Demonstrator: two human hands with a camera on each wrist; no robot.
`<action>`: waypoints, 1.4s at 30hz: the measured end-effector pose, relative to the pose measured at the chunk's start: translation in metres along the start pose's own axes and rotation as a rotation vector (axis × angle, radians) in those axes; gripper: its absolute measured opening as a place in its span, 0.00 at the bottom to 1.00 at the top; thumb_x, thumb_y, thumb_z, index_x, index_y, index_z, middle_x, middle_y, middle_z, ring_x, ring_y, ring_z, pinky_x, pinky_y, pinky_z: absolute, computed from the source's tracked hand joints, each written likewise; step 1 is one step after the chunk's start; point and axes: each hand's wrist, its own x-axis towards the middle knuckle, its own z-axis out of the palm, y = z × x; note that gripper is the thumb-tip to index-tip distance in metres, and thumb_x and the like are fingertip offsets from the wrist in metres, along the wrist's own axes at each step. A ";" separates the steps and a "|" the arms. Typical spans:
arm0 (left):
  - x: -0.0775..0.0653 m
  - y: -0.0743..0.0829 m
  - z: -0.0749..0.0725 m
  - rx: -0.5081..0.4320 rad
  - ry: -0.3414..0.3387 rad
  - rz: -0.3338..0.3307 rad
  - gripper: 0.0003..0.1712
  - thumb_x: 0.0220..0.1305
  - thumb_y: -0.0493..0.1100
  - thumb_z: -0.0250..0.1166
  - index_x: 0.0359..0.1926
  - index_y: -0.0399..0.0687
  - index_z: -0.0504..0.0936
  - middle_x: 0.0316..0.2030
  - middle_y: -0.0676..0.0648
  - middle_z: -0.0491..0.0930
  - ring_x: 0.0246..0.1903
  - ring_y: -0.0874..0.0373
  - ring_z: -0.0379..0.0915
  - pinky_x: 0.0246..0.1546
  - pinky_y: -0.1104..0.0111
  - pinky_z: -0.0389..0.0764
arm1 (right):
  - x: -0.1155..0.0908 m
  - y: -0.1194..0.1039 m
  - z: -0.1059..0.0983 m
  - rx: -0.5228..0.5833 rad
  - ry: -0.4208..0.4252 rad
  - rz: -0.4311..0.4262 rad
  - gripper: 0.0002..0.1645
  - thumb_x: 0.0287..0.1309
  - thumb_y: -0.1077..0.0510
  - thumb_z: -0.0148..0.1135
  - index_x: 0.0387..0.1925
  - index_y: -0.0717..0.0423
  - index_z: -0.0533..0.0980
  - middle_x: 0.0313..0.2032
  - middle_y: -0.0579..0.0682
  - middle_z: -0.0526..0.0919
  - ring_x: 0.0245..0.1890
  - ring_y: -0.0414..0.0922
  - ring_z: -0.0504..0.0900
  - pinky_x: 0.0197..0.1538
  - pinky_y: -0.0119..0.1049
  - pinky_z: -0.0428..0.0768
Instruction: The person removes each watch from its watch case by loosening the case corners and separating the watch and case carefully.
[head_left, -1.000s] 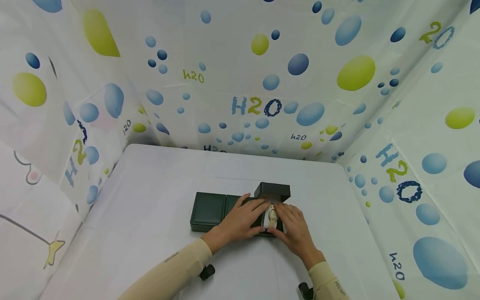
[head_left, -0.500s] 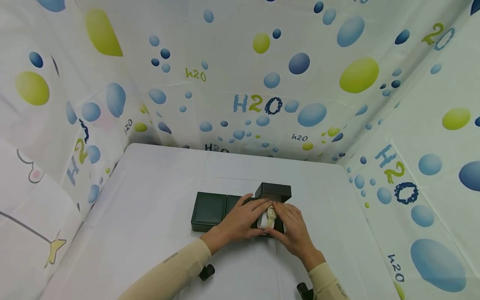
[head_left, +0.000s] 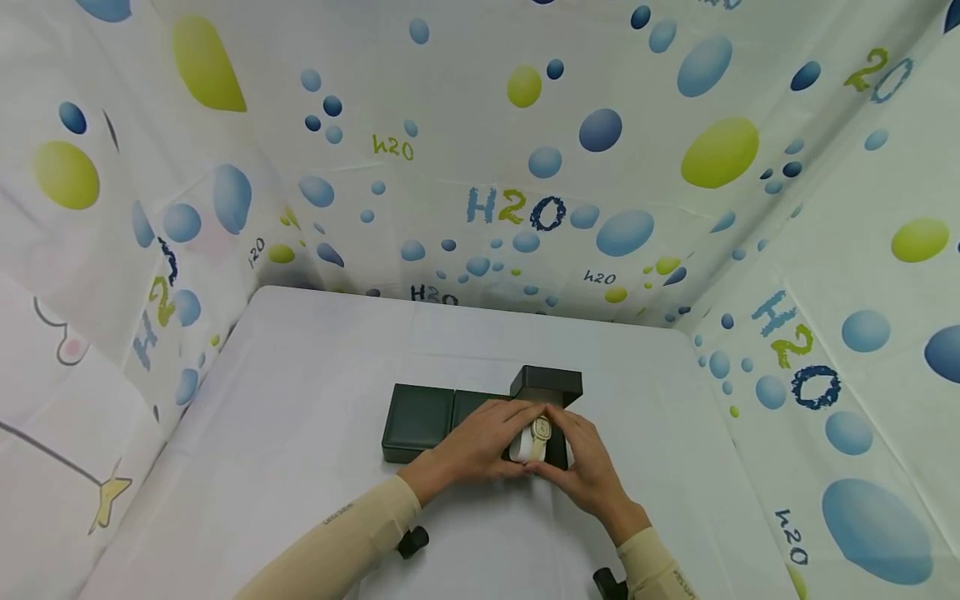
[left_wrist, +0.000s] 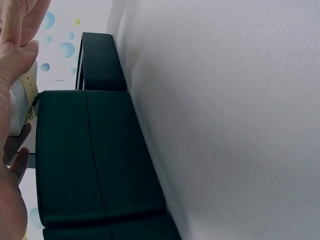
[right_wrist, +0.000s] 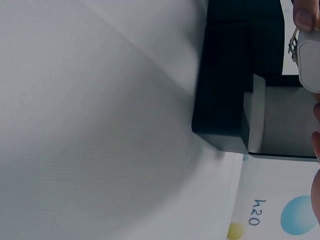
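Note:
A wristwatch point(head_left: 540, 429) with a gold-tone case and pale strap is wrapped round a white watch cushion point(head_left: 519, 448). My left hand point(head_left: 476, 443) grips the cushion from the left, and my right hand point(head_left: 583, 458) holds it from the right, thumbs near each other at the front. Beneath them is a dark green watch box point(head_left: 557, 452), its lid point(head_left: 547, 380) raised at the back. In the right wrist view the cushion point(right_wrist: 310, 62) appears over the box's pale interior point(right_wrist: 287, 120). The left wrist view shows the strap point(left_wrist: 30, 85) beside my left fingers.
Two closed dark green boxes stand side by side left of the open one: an outer box point(head_left: 417, 421) and an inner box point(head_left: 472, 402), partly behind my left hand. All are on a white-covered table point(head_left: 315, 367). A patterned curtain point(head_left: 450, 108) encloses the back and sides.
The cushion with the watch has come up and slightly left out of the open box, tilting a little. My left index finger has come down to join the others.

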 end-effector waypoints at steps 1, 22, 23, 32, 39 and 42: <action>0.000 0.000 -0.001 -0.007 -0.001 -0.002 0.56 0.62 0.63 0.74 0.81 0.46 0.59 0.73 0.49 0.69 0.69 0.56 0.70 0.71 0.58 0.72 | 0.000 0.000 0.000 0.008 -0.001 -0.002 0.59 0.49 0.46 0.83 0.77 0.57 0.64 0.68 0.55 0.78 0.66 0.55 0.76 0.68 0.50 0.72; -0.005 -0.001 -0.005 -0.113 -0.011 0.038 0.51 0.62 0.61 0.75 0.78 0.43 0.64 0.71 0.48 0.70 0.67 0.54 0.73 0.68 0.56 0.76 | 0.002 0.000 -0.002 0.182 -0.060 -0.044 0.53 0.47 0.53 0.85 0.73 0.60 0.70 0.64 0.55 0.80 0.64 0.51 0.77 0.69 0.25 0.71; -0.005 -0.001 -0.006 -0.111 -0.016 0.036 0.52 0.63 0.61 0.74 0.78 0.42 0.64 0.72 0.47 0.70 0.67 0.54 0.72 0.68 0.56 0.75 | 0.002 -0.001 -0.002 0.181 -0.062 -0.042 0.53 0.47 0.53 0.85 0.73 0.59 0.70 0.64 0.55 0.79 0.64 0.51 0.77 0.69 0.25 0.71; -0.004 0.000 -0.008 -0.116 -0.031 0.023 0.50 0.63 0.59 0.75 0.78 0.43 0.65 0.71 0.48 0.70 0.67 0.55 0.72 0.69 0.57 0.75 | 0.003 -0.004 -0.004 0.198 -0.077 -0.032 0.54 0.48 0.53 0.84 0.74 0.59 0.69 0.64 0.54 0.79 0.65 0.50 0.76 0.70 0.25 0.70; -0.003 0.000 -0.009 -0.125 -0.025 0.029 0.51 0.61 0.57 0.76 0.77 0.42 0.66 0.71 0.48 0.70 0.67 0.55 0.72 0.68 0.57 0.75 | 0.003 -0.001 -0.004 0.180 -0.060 -0.052 0.53 0.47 0.54 0.85 0.74 0.59 0.69 0.64 0.54 0.79 0.65 0.50 0.77 0.71 0.23 0.68; -0.002 0.001 -0.010 -0.119 -0.008 0.034 0.51 0.60 0.57 0.77 0.77 0.43 0.67 0.70 0.49 0.71 0.66 0.55 0.73 0.68 0.57 0.76 | 0.002 0.000 -0.004 0.175 -0.050 -0.059 0.54 0.48 0.53 0.85 0.74 0.58 0.69 0.64 0.53 0.80 0.64 0.50 0.77 0.70 0.23 0.68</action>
